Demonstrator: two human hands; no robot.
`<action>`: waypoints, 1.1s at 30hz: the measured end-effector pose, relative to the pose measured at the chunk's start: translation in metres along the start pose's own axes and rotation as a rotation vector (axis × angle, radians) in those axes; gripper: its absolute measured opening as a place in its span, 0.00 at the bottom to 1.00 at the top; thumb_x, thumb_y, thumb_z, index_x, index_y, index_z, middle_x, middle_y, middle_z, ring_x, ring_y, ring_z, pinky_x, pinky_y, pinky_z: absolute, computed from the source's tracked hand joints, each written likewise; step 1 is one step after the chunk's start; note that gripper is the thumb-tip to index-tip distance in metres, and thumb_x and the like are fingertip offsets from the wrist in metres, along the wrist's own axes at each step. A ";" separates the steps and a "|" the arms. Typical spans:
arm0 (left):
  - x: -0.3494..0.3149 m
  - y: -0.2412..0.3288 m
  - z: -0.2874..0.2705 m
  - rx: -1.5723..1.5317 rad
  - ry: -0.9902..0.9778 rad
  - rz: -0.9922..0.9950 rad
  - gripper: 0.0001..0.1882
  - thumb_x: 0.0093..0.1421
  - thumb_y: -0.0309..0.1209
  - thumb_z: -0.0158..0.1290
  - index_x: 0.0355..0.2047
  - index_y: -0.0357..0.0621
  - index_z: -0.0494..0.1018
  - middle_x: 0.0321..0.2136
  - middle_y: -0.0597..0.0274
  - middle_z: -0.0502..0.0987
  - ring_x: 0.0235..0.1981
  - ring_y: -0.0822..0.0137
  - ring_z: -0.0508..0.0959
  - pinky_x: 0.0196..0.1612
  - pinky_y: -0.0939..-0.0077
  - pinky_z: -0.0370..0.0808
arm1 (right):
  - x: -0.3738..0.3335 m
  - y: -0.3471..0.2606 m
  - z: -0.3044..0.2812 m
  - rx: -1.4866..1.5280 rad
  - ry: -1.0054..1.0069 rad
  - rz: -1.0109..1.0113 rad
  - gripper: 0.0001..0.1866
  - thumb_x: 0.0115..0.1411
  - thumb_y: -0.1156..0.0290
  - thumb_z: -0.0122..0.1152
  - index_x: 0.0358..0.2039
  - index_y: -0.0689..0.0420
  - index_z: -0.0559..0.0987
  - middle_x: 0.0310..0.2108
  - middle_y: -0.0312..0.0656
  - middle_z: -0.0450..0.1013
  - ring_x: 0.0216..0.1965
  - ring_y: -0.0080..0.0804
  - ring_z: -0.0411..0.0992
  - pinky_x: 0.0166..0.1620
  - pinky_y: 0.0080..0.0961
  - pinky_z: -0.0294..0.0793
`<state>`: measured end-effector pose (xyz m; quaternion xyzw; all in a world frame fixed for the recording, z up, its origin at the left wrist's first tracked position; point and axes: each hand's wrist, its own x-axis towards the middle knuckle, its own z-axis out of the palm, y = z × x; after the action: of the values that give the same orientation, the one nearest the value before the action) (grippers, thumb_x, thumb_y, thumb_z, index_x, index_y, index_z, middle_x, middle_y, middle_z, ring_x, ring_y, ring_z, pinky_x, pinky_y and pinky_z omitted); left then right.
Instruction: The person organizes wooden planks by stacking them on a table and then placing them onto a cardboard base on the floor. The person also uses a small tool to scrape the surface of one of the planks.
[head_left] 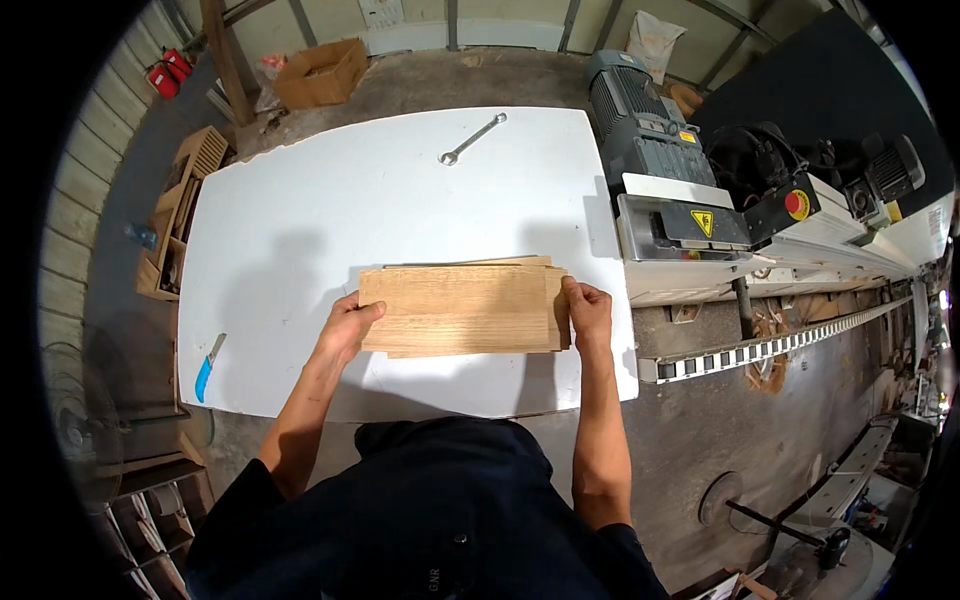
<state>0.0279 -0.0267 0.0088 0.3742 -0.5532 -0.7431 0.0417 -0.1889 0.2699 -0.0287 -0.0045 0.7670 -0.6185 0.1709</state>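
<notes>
Several thin wooden boards [455, 308] lie in a loose stack over the near part of a white tabletop [350, 190], their edges not quite lined up. At the stack's left end my left hand [348, 324] is closed on the boards, with the thumb on the top face. My right hand [588, 306] grips the right end, thumb bent near the upper corner. The fingers under the boards are hidden. Whether the stack rests on the table or is raised slightly, I cannot tell.
A combination wrench [474, 139] lies at the table's far side, and a blue-handled knife [210, 368] near its left edge. A machine with a grey motor [650, 115] and red stop button [797, 205] stands to the right. A cardboard box [320, 73] sits on the floor behind.
</notes>
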 end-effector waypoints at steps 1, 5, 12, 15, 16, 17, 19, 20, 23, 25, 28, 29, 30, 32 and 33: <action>0.000 0.002 0.002 -0.010 -0.004 -0.027 0.16 0.58 0.21 0.52 0.47 0.29 0.70 0.40 0.49 0.76 0.41 0.62 0.77 0.45 0.68 0.75 | 0.004 0.002 -0.003 -0.074 -0.060 0.029 0.17 0.60 0.62 0.58 0.34 0.68 0.79 0.28 0.35 0.74 0.25 0.20 0.66 0.32 0.19 0.68; 0.004 -0.002 0.015 -0.018 0.021 -0.048 0.16 0.58 0.21 0.52 0.47 0.28 0.70 0.40 0.48 0.76 0.41 0.62 0.77 0.43 0.68 0.76 | 0.013 0.007 -0.002 0.130 -0.028 0.135 0.16 0.61 0.64 0.56 0.28 0.66 0.80 0.22 0.35 0.73 0.24 0.20 0.65 0.28 0.20 0.66; -0.001 -0.010 0.035 0.114 -0.008 0.059 0.20 0.59 0.25 0.53 0.50 0.28 0.67 0.43 0.48 0.74 0.43 0.60 0.76 0.47 0.71 0.74 | 0.017 0.001 -0.004 -0.144 -0.015 -0.007 0.21 0.59 0.57 0.59 0.27 0.66 0.80 0.22 0.37 0.74 0.25 0.21 0.66 0.30 0.21 0.68; -0.002 -0.012 0.042 0.134 0.001 0.083 0.24 0.59 0.27 0.54 0.55 0.30 0.64 0.46 0.51 0.73 0.48 0.62 0.73 0.51 0.70 0.71 | 0.022 0.009 -0.015 0.118 -0.075 0.148 0.22 0.58 0.53 0.60 0.29 0.65 0.79 0.26 0.38 0.74 0.28 0.25 0.69 0.32 0.22 0.69; 0.000 -0.016 0.034 0.125 0.032 0.089 0.24 0.59 0.27 0.54 0.55 0.30 0.64 0.46 0.51 0.73 0.48 0.62 0.73 0.51 0.70 0.71 | 0.014 0.008 -0.009 0.162 -0.068 0.142 0.24 0.59 0.51 0.58 0.34 0.65 0.78 0.29 0.38 0.74 0.30 0.25 0.70 0.32 0.22 0.68; 0.002 -0.020 0.025 0.082 0.013 0.034 0.27 0.58 0.29 0.56 0.55 0.31 0.63 0.47 0.50 0.73 0.48 0.61 0.73 0.51 0.69 0.70 | 0.006 0.008 -0.006 0.207 -0.061 0.137 0.27 0.60 0.48 0.56 0.39 0.65 0.77 0.32 0.38 0.74 0.32 0.25 0.70 0.31 0.22 0.68; 0.000 -0.014 0.023 0.023 -0.003 -0.017 0.29 0.57 0.32 0.58 0.56 0.31 0.63 0.47 0.49 0.73 0.49 0.60 0.73 0.52 0.68 0.70 | -0.001 0.000 -0.009 0.095 -0.131 0.192 0.33 0.58 0.43 0.56 0.43 0.67 0.76 0.37 0.44 0.75 0.39 0.30 0.72 0.42 0.24 0.70; -0.002 -0.003 0.024 0.010 -0.076 -0.067 0.32 0.55 0.34 0.60 0.56 0.31 0.63 0.47 0.48 0.72 0.49 0.59 0.73 0.53 0.67 0.70 | -0.004 -0.003 -0.007 0.028 -0.195 0.179 0.34 0.57 0.43 0.57 0.44 0.67 0.76 0.37 0.43 0.75 0.38 0.28 0.71 0.39 0.23 0.70; 0.000 0.005 0.022 -0.028 -0.168 -0.158 0.34 0.52 0.34 0.62 0.55 0.29 0.63 0.48 0.45 0.72 0.51 0.56 0.72 0.54 0.66 0.68 | -0.019 -0.014 0.003 -0.080 -0.321 0.102 0.33 0.54 0.47 0.64 0.45 0.67 0.75 0.36 0.42 0.75 0.35 0.25 0.71 0.38 0.22 0.71; 0.012 0.005 0.019 -0.061 -0.193 -0.166 0.34 0.52 0.33 0.62 0.55 0.28 0.62 0.48 0.43 0.71 0.52 0.55 0.71 0.55 0.66 0.67 | -0.014 -0.023 0.007 -0.151 -0.369 0.151 0.29 0.53 0.55 0.69 0.45 0.67 0.75 0.34 0.41 0.75 0.33 0.25 0.71 0.36 0.21 0.71; 0.028 0.008 0.013 0.004 -0.271 -0.210 0.33 0.49 0.30 0.63 0.53 0.27 0.64 0.48 0.44 0.72 0.51 0.55 0.72 0.54 0.66 0.69 | -0.012 -0.024 0.004 -0.083 -0.383 0.139 0.26 0.52 0.60 0.70 0.44 0.67 0.76 0.36 0.43 0.76 0.34 0.27 0.73 0.40 0.24 0.73; 0.024 0.012 0.018 0.009 -0.290 -0.203 0.33 0.49 0.30 0.63 0.53 0.27 0.64 0.48 0.44 0.72 0.51 0.55 0.72 0.54 0.66 0.69 | -0.010 -0.017 0.000 -0.031 -0.377 0.103 0.25 0.52 0.61 0.70 0.44 0.66 0.76 0.36 0.43 0.76 0.35 0.27 0.73 0.40 0.24 0.73; 0.019 0.013 0.020 0.061 -0.237 -0.193 0.33 0.48 0.29 0.63 0.53 0.27 0.65 0.48 0.44 0.72 0.50 0.55 0.73 0.55 0.65 0.68 | -0.014 -0.015 0.002 0.053 -0.369 0.099 0.24 0.50 0.64 0.72 0.43 0.66 0.76 0.36 0.43 0.76 0.36 0.30 0.73 0.40 0.26 0.73; 0.016 0.003 0.017 0.062 -0.229 -0.094 0.36 0.45 0.26 0.64 0.55 0.31 0.64 0.49 0.46 0.69 0.53 0.55 0.69 0.56 0.66 0.67 | -0.018 -0.014 -0.006 0.058 -0.360 0.012 0.27 0.48 0.73 0.72 0.48 0.65 0.73 0.39 0.41 0.76 0.40 0.30 0.73 0.43 0.27 0.74; 0.007 0.004 0.021 0.057 -0.231 -0.102 0.36 0.45 0.26 0.64 0.55 0.31 0.64 0.49 0.46 0.69 0.53 0.55 0.69 0.56 0.66 0.67 | -0.023 -0.015 -0.009 0.077 -0.369 -0.048 0.31 0.46 0.78 0.72 0.52 0.64 0.71 0.40 0.40 0.76 0.41 0.30 0.73 0.44 0.28 0.74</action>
<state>0.0091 -0.0146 0.0109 0.3148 -0.5555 -0.7664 -0.0706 -0.1725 0.2800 -0.0072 -0.1294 0.6980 -0.6401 0.2937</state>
